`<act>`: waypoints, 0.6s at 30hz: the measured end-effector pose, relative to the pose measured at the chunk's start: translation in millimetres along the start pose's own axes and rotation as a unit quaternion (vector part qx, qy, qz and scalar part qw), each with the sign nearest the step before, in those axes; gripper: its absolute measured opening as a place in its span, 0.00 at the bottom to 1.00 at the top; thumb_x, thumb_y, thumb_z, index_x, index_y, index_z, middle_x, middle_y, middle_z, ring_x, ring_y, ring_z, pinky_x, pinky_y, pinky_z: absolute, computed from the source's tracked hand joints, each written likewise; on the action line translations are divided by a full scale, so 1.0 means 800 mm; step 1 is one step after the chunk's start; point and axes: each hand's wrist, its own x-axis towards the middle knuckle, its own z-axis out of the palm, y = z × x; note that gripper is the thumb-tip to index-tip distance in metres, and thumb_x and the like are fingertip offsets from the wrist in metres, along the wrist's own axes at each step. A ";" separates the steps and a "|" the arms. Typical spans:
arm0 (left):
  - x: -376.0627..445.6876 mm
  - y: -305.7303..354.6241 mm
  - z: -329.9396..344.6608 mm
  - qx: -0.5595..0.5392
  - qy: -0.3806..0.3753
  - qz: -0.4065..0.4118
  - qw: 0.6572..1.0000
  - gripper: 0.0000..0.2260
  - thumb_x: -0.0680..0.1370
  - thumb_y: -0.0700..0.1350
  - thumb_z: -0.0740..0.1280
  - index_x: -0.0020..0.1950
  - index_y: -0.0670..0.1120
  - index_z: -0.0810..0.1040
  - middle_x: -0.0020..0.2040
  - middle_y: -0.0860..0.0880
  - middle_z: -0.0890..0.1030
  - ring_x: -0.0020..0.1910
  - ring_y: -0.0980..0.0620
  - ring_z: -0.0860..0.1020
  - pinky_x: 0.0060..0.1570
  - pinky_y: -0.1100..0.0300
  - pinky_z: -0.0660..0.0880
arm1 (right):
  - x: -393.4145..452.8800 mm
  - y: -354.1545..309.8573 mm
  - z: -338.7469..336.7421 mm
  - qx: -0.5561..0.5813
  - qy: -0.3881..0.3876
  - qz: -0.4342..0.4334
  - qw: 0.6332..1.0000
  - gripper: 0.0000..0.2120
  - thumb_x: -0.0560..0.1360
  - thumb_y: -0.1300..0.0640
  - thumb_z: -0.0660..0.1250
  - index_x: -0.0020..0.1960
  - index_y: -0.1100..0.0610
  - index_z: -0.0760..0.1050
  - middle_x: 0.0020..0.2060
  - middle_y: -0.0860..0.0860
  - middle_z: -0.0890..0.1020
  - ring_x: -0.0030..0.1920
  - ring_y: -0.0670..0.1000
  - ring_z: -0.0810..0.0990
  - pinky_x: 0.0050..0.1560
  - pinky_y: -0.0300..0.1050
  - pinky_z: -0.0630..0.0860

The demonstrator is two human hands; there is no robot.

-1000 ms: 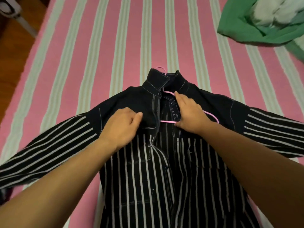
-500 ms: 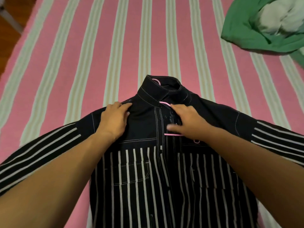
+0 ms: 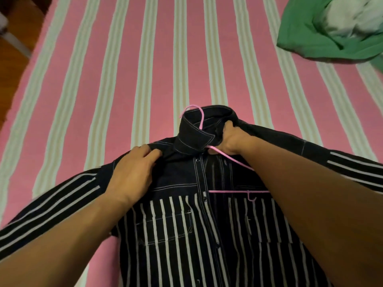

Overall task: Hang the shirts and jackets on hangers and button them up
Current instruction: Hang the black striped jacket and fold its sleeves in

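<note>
i have the black striped shirt (image 3: 186,235) lying face up across the lower middle of the frame on the pink striped bedspread (image 3: 116,69). the pink hanger (image 3: 234,191) is partly inside it: the hook pokes out above the collar at centre, while the right arm and bottom bar lie exposed in the open front. my left hand (image 3: 132,172) rests flat with relaxed fingers on the shirt's left shoulder, centre-left. my right hand (image 3: 230,139) has its fingers curled around the collar fabric just right of centre. i judge the hanging only half done: the right shoulder is not yet over the hanger, and the top of the placket gapes unbuttoned. a green garment (image 3: 331,34) waits in the upper right.
</note>
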 end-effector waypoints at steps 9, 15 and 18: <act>0.006 -0.003 0.004 -0.001 -0.004 -0.022 1.000 0.17 0.77 0.35 0.67 0.63 0.48 0.75 0.53 0.47 0.77 0.49 0.45 0.72 0.46 0.50 0.75 | -0.045 0.064 -0.007 -0.002 0.160 -0.103 0.982 0.15 0.72 0.70 0.65 0.56 0.56 0.75 0.53 0.57 0.76 0.52 0.59 0.76 0.52 0.49 0.74; 0.002 0.002 0.006 -0.023 0.003 -0.043 0.999 0.19 0.77 0.32 0.65 0.65 0.48 0.74 0.54 0.47 0.76 0.51 0.45 0.72 0.45 0.50 0.73 | -0.112 0.165 -0.073 0.104 0.408 0.086 0.903 0.08 0.73 0.73 0.61 0.35 0.68 0.70 0.42 0.67 0.77 0.41 0.63 0.77 0.41 0.51 0.69; 0.000 0.009 0.005 -0.002 0.006 -0.033 0.999 0.20 0.76 0.32 0.66 0.65 0.49 0.74 0.52 0.48 0.76 0.49 0.45 0.72 0.41 0.54 0.69 | -0.123 0.168 -0.075 0.171 0.421 0.113 0.884 0.09 0.77 0.67 0.58 0.54 0.70 0.74 0.53 0.68 0.78 0.53 0.68 0.78 0.47 0.53 0.70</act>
